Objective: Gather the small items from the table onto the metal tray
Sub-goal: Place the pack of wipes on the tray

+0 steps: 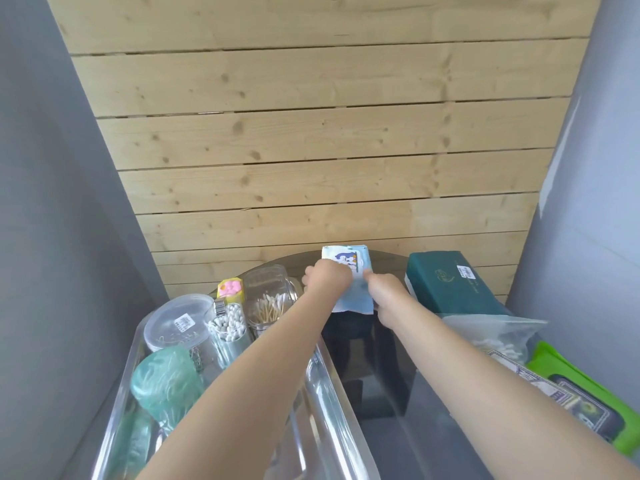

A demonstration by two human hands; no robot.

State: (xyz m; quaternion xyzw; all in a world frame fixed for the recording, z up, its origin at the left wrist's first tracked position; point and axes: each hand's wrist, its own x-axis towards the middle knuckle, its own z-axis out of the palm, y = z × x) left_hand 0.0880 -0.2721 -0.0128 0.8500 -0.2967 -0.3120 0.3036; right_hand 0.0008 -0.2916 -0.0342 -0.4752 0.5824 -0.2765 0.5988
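Note:
A light blue packet [346,261] with a cartoon print is held above the far part of the dark glass table [381,375]. My left hand [327,277] grips its left edge and my right hand [386,294] grips its right edge. The metal tray [322,393] lies at the left under my left forearm. In it are a round clear lidded tub [176,322], a jar of white cotton swabs [228,327], a clear box of wooden-stick swabs [270,299], a pink-and-yellow item [231,289] and a green translucent bundle [166,379].
A dark teal tissue box [453,282] stands at the right. A clear bag of cotton items [495,332] and a green wet-wipes pack [588,400] lie nearer me on the right. A wooden slat wall [311,150] rises behind the table, grey walls at both sides.

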